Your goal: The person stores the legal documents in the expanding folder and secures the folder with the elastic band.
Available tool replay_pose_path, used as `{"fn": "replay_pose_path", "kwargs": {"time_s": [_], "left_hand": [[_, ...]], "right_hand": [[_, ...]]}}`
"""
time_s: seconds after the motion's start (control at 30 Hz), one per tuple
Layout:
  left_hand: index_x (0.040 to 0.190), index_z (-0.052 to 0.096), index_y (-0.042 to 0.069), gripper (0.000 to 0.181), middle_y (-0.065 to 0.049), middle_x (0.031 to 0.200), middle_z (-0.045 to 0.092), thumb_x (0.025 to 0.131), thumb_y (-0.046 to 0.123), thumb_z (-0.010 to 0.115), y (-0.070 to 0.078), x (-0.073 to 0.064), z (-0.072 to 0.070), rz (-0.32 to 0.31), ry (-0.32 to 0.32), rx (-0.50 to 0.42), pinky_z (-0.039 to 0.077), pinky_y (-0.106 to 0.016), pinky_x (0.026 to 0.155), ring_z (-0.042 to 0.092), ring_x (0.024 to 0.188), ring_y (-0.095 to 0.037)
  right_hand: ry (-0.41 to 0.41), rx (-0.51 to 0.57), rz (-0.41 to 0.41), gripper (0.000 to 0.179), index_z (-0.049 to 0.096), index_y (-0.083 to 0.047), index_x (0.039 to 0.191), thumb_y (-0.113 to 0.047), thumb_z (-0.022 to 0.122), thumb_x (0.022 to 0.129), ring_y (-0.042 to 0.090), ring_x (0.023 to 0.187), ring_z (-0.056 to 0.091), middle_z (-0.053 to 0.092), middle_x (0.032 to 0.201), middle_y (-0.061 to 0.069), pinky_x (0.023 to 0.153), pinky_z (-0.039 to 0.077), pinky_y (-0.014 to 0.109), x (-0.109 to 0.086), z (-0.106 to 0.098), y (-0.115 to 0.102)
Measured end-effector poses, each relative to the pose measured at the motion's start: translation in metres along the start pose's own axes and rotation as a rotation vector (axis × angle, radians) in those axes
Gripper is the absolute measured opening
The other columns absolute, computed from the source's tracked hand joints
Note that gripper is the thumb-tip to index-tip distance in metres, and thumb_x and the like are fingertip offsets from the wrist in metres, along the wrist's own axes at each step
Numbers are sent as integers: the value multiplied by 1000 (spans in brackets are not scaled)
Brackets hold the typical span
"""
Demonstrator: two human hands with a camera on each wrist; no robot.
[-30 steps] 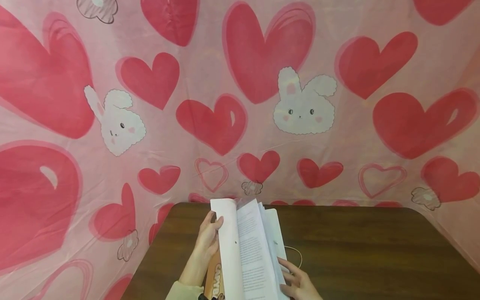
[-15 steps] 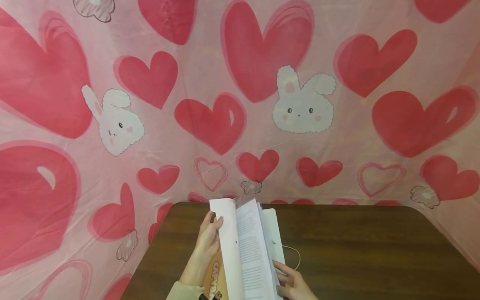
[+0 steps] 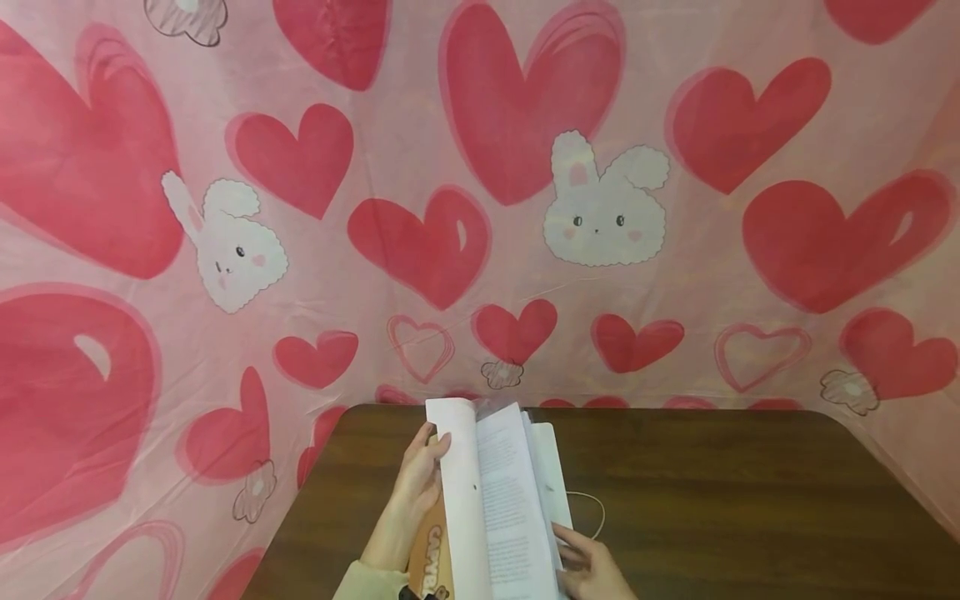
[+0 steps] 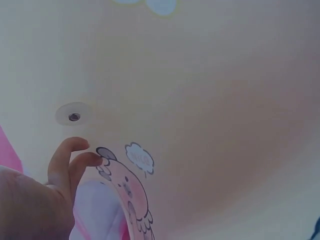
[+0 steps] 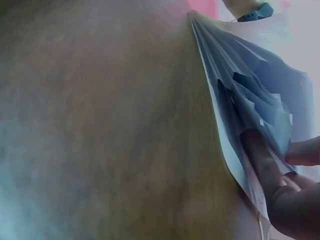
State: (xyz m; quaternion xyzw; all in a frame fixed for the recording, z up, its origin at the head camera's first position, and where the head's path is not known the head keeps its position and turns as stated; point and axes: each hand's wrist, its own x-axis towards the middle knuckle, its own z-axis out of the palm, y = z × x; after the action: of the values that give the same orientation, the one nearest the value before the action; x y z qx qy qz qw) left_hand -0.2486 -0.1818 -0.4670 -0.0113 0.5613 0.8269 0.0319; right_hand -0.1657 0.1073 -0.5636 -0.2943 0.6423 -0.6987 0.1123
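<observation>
A document folder stands spread in front of me, its tan cover turned to the left. Printed sheets, some in clear sleeves, fan out inside it. My left hand grips the cover's left edge, thumb on the white inner side. In the left wrist view, that hand's curled fingers meet the cover's edge beside a cartoon animal. At the lower right, my right hand pinches pages between thumb and fingers. The right wrist view shows its fingertips tucked among the sleeves.
A thin pale elastic loop sticks out from the folder's right side. Beneath lies a dark brown wooden table. Behind it hangs a pink cloth with hearts and rabbits. A round metal snap sits on the cover.
My right hand has slid slightly left and down along the pages. The folder has shifted a little within the last second. My left hand keeps its grip on the cover.
</observation>
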Motion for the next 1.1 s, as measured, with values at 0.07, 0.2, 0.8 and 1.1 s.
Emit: {"fn": "replay_pose_path", "kwargs": {"time_s": [0.07, 0.2, 0.8, 1.1], "left_hand": [[174, 2, -5, 75, -20, 159, 53, 115, 7, 48, -1, 0, 0, -4, -4, -3, 58, -19, 96, 65, 112, -1], [174, 2, -5, 76, -10, 148, 61, 115, 7, 49, -3, 0, 0, -7, -4, -15, 60, -19, 94, 68, 109, 0], [172, 5, -6, 75, -1, 126, 62, 113, 5, 50, -16, 5, 10, -53, -17, -11, 61, -19, 85, 67, 98, -1], [169, 14, -10, 80, -5, 114, 56, 105, 1, 60, -22, 10, 20, -95, 22, 36, 53, -15, 65, 58, 72, -4]], "right_hand": [[10, -46, -15, 64, 24, 41, 139, 17, 59, 91, -9, 113, 66, 51, 127, 62, 88, 59, 18, -1, -1, -2], [45, -133, -15, 58, 32, 40, 137, 19, 59, 90, -7, 104, 70, 56, 120, 61, 82, 61, 19, -4, -2, -6], [130, -391, -30, 41, 54, 32, 130, 13, 69, 97, -6, 99, 73, 68, 112, 45, 80, 62, 16, -20, -21, -20], [199, -512, 9, 39, 63, 22, 130, 9, 74, 95, -10, 106, 68, 70, 124, 38, 82, 61, 15, -34, -41, -25]]}}
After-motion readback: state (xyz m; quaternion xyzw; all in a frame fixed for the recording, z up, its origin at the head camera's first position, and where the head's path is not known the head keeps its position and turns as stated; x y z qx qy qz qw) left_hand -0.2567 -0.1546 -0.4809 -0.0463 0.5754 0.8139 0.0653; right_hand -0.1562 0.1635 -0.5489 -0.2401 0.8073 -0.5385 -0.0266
